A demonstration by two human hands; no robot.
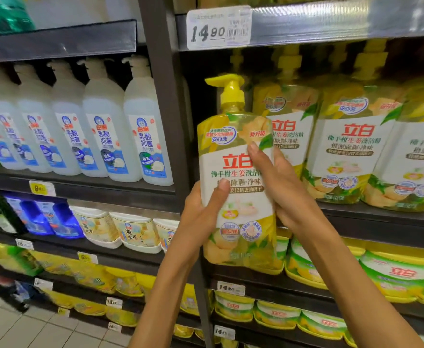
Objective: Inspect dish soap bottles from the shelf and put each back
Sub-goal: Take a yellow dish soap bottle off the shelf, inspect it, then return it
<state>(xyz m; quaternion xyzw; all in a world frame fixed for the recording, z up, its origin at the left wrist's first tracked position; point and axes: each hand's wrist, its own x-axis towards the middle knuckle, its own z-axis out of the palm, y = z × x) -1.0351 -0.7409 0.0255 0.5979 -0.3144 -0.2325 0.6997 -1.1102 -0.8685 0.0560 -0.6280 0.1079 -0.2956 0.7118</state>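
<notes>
Bottle off the shelf, both hands on it

Yellow dish soap bottle (236,177) is upright, held in front of the shelf (381,217), label toward camera, pump nozzle pointing left. Left hand (200,217) grips its lower left side, thumb across the label. Right hand (281,187) wraps the right side, fingers curled round it, one fingertip on the front. Matching bottles (351,146) stand in a row just right of it. White bottles (140,136) fill the left bay. Price tag (218,27) above reads 14.80.

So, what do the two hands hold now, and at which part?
Both hold one yellow dish soap bottle by its body: the left hand grips the lower left side with the thumb across the label, the right hand the right side.
</notes>
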